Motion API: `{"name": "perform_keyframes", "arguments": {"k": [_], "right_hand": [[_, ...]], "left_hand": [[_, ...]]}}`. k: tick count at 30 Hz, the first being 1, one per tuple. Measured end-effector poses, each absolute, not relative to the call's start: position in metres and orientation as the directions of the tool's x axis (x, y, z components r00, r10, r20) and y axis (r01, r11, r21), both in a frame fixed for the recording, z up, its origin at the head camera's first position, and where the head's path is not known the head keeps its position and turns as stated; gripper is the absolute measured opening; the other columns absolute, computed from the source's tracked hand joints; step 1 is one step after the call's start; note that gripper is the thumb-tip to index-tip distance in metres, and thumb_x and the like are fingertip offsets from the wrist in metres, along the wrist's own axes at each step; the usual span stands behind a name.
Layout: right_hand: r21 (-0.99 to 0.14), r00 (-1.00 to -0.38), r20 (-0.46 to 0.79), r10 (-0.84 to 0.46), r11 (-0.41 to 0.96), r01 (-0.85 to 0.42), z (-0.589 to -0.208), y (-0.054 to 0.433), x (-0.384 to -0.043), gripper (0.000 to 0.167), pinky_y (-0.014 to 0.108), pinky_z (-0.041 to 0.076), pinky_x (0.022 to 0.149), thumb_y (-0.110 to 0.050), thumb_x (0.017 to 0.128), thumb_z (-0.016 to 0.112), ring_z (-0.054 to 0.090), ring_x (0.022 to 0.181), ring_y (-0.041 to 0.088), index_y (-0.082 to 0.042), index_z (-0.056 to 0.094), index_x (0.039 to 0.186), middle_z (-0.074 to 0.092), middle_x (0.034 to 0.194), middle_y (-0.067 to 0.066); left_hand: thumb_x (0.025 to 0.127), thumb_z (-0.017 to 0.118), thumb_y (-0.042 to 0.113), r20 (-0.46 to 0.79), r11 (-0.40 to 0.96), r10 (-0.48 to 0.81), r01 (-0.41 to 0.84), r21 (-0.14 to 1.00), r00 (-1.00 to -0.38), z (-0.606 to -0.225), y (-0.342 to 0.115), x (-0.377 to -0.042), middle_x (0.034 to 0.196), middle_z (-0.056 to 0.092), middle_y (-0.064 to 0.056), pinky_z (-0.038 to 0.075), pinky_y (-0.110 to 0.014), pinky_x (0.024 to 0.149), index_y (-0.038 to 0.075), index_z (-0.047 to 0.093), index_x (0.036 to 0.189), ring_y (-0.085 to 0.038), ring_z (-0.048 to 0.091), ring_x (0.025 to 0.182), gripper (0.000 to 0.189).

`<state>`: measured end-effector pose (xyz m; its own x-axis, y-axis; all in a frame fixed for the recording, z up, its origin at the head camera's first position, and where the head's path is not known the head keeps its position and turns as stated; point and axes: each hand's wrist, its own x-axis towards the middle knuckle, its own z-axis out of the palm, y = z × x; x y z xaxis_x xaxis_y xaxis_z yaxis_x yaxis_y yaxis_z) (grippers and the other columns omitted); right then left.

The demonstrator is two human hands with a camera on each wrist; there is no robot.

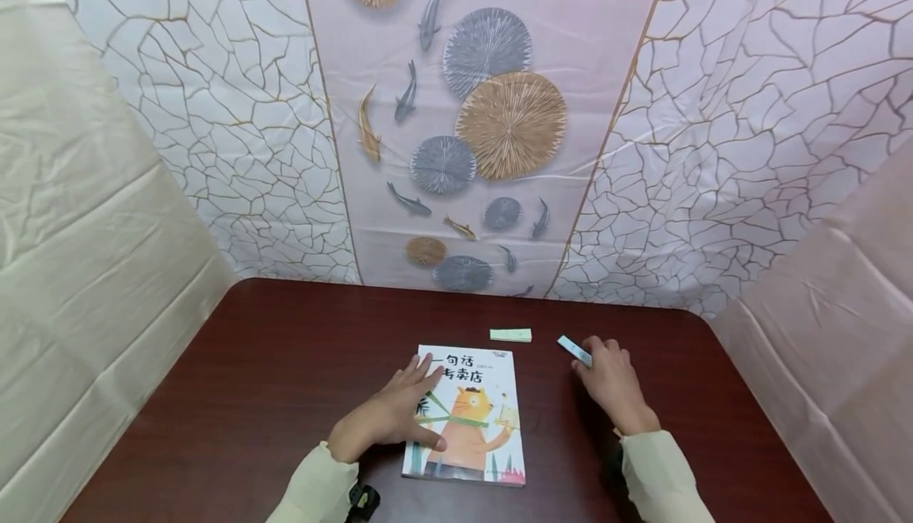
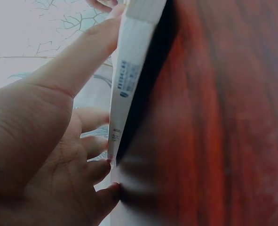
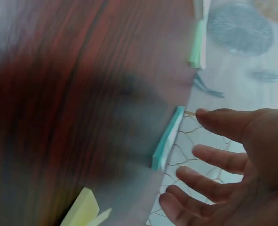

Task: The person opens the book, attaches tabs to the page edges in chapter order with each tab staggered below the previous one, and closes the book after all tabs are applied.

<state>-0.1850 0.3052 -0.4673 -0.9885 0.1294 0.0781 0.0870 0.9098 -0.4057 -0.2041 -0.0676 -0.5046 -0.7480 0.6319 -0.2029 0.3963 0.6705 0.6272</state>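
Book (image 1: pixel 473 436) lies flat on the table (image 1: pixel 285 349), cover up. Left hand (image 1: pixel 392 412) is at its 9 o'clock side, thumb and fingers spread wide over the cover, not wrapped round it. Blue pad (image 1: pixel 573 349) is at 2 o'clock from the book; green pad (image 1: pixel 510 335) at 1 o'clock. Right hand (image 1: pixel 612 376) sits at 4 o'clock from the blue pad, fingers apart, nothing in grip; the right wrist view shows a gap between thumb and pad. Yellow pad (image 3: pixel 82 209) shows at 7 o'clock in that view. Handling, my guess: blue pad is very light, thin paper, bendy, will skate if nudged; leaves may fan or crease under a hard squeeze. Best hold: pinch both long edges mid-length, low enough to catch the whole stack. Book is likelier heavier, glossy, floppy-covered, so slippery under flat fingers; hold by the thick 9 o'clock edge, thumb on top.
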Motion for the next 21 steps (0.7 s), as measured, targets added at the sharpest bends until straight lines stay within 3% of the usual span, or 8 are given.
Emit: {"name": "perform_keyframes", "arguments": {"k": [6,15,21], "right_hand": [[-0.375,-0.990,0.106,0.094,0.926,0.048,-0.478,0.311,-0.202,0.036,0.057,0.054,0.074,-0.007,0.098,0.071,0.059,0.097,0.047,0.013,0.063,0.127,0.060,0.111,0.032],[-0.315,-0.998,0.057,0.020,0.949,0.001,-0.486,0.317,-0.218,0.019,0.047,0.054,0.064,-0.004,0.097,0.068,0.061,0.081,0.031,0.008,0.069,0.112,0.062,0.097,0.018],[-0.247,-0.995,0.039,-0.087,0.965,-0.094,-0.484,0.319,-0.235,0.021,0.054,0.056,0.072,-0.009,0.094,0.074,0.063,0.087,0.034,0.004,0.068,0.110,0.063,0.100,0.017]], "left_hand": [[0.080,0.089,0.054,-0.200,0.654,0.645,0.396,0.645,-0.738,-0.504,-0.068,-0.203,0.178,-0.001,-0.010,0.006,-0.062,0.128,0.015,0.023,0.169,-0.034,-0.008,0.163,0.118],[0.080,0.090,0.052,-0.198,0.656,0.641,0.394,0.644,-0.742,-0.502,-0.069,-0.202,0.178,0.000,-0.010,0.006,-0.061,0.129,0.014,0.025,0.169,-0.034,-0.008,0.163,0.117],[0.079,0.091,0.052,-0.204,0.667,0.625,0.381,0.640,-0.754,-0.503,-0.068,-0.202,0.178,0.001,-0.007,0.006,-0.059,0.129,0.016,0.025,0.169,-0.031,-0.007,0.163,0.117]]}}
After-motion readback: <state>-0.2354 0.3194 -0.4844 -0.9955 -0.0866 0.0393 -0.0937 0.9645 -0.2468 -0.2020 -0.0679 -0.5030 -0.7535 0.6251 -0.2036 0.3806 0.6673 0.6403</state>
